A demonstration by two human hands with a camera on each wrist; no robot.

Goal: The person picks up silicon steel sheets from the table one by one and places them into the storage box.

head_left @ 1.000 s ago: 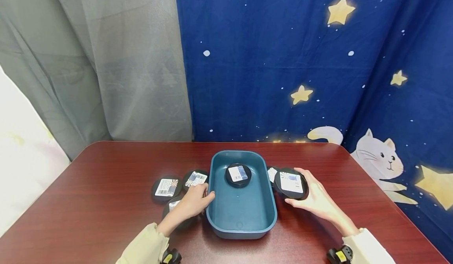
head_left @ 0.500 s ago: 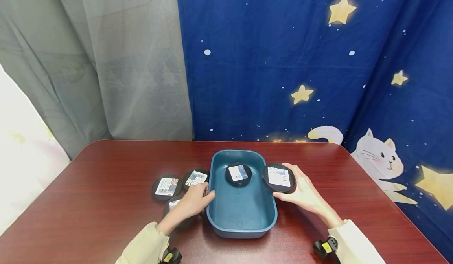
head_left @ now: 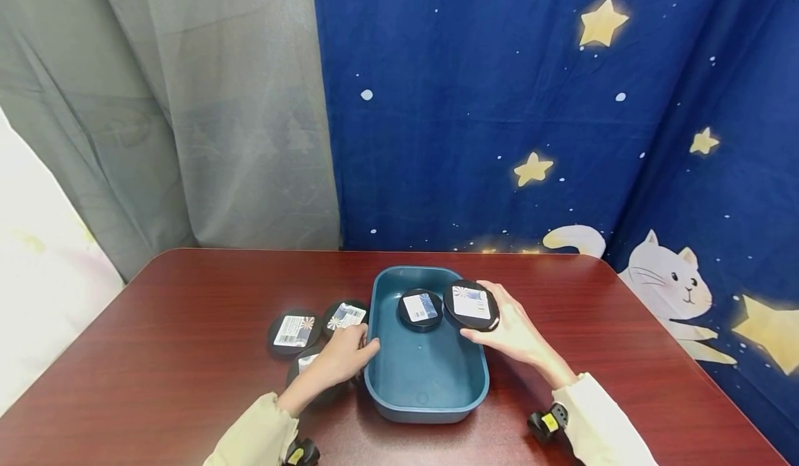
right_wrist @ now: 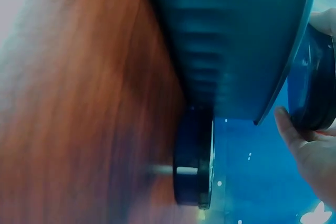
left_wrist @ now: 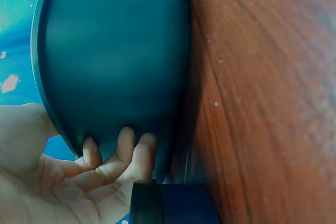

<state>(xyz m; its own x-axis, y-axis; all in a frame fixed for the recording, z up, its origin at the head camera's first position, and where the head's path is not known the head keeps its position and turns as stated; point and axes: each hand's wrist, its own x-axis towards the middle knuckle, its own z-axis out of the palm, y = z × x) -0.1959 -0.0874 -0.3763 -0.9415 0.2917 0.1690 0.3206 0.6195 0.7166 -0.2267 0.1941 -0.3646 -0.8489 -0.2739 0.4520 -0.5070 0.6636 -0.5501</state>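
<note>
A blue-green plastic bin point(head_left: 427, 409) stands on the table, with one round black jar point(head_left: 420, 310) lying in its far part, label up. My left hand point(head_left: 343, 355) grips the bin's left side; the left wrist view has the thumb by the rim and curled fingertips point(left_wrist: 126, 135) against the outer wall. Between thumb and fingers my right hand point(head_left: 508, 327) holds another labelled black jar point(head_left: 471, 305), slightly tilted, over the bin's right rim. In the right wrist view this held jar point(right_wrist: 312, 82) is level with the rim, above the tabletop.
Left of the bin lie several black jars point(head_left: 295, 332), one partly under the left forearm. Another jar point(right_wrist: 194, 158) sits on the table against the bin's right side, hidden by my right hand in the head view. Curtains point(head_left: 437, 105) hang behind the table.
My right hand has carried its jar leftward and slightly farther back, from beside the bin to over its right rim. The left hand and the bin have stayed in place.
</note>
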